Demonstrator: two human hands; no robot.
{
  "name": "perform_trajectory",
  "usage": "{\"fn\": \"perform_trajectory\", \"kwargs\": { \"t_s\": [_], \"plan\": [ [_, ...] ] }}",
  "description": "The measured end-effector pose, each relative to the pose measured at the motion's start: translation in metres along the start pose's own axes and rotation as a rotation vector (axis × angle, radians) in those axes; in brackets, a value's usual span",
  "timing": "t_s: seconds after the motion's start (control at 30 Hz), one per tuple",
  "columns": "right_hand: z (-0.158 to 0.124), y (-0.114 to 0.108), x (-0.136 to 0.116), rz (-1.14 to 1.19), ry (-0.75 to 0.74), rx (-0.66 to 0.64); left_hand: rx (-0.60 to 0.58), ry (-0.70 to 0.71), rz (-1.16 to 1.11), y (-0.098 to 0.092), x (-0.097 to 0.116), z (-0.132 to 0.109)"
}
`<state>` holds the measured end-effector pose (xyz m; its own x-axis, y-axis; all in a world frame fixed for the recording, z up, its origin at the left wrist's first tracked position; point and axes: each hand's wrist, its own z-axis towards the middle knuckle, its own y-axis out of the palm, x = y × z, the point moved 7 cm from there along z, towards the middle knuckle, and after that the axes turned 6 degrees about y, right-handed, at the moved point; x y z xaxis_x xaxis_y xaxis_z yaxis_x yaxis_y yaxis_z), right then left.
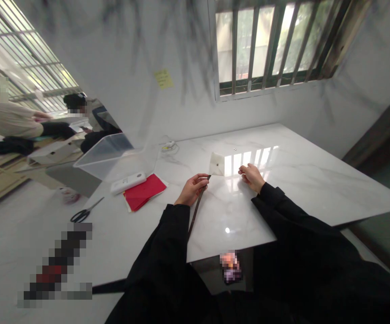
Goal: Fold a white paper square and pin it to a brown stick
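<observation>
My left hand [195,188] pinches the upper end of a long, thin dark strip [196,213]. From my fingers the strip hangs down toward the table's front edge, and its lower end is hidden by my sleeve. Just beyond that hand lies a cream-white square piece [217,167] with a small dark spot near its middle. My right hand [253,177] is to the right of the square, over the table, with its fingers curled and their tips together. Whatever may be between those fingertips is too small to make out.
On the white marbled table [302,180], red sheets [144,193], a white oblong case [128,182], a clear plastic bin [107,155] and black-handled scissors [85,214] lie to the left. A small cable [170,145] is near the wall. Two people sit farther back left.
</observation>
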<state>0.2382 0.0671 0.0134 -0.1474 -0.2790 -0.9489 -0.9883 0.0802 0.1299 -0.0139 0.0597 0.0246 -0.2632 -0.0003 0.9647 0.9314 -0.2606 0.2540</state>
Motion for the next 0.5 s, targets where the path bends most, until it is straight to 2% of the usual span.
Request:
{"fn": "perform_trajectory", "kwargs": {
  "t_s": [0.03,0.07,0.1,0.13,0.17,0.2,0.23,0.27,0.37,0.43,0.5],
  "plan": [
    [-0.008,0.019,0.005,-0.085,0.052,-0.196,-0.003,0.003,0.004,0.001,0.0,0.0],
    [-0.023,0.043,0.014,-0.201,0.138,-0.484,-0.003,0.006,0.007,0.001,0.001,0.0],
    [-0.048,0.066,0.027,-0.333,0.246,-0.837,-0.001,0.01,0.009,0.001,0.001,0.0],
    [-0.078,0.081,0.039,-0.453,0.347,-1.177,0.002,0.014,0.011,0.001,0.002,0.0],
    [-0.102,0.086,0.046,-0.522,0.412,-1.42,0.006,0.018,0.013,0.0,0.002,0.0],
    [-0.116,0.089,0.049,-0.527,0.435,-1.539,0.01,0.023,0.014,0.0,0.002,0.0],
    [-0.118,0.091,0.048,-0.477,0.424,-1.537,0.012,0.027,0.013,0.0,0.002,-0.001],
    [-0.11,0.092,0.044,-0.388,0.391,-1.437,0.013,0.031,0.01,0.0,0.002,-0.001],
    [-0.059,0.071,0.03,-0.094,0.264,-0.905,0.014,0.029,-0.001,0.0,0.002,-0.001],
    [-0.025,0.041,0.021,0.06,0.168,-0.519,0.017,0.016,-0.005,0.0,0.001,-0.001],
    [-0.004,0.01,0.013,0.184,0.066,-0.186,0.02,0.005,-0.009,-0.001,0.0,0.0]
  ]
}}
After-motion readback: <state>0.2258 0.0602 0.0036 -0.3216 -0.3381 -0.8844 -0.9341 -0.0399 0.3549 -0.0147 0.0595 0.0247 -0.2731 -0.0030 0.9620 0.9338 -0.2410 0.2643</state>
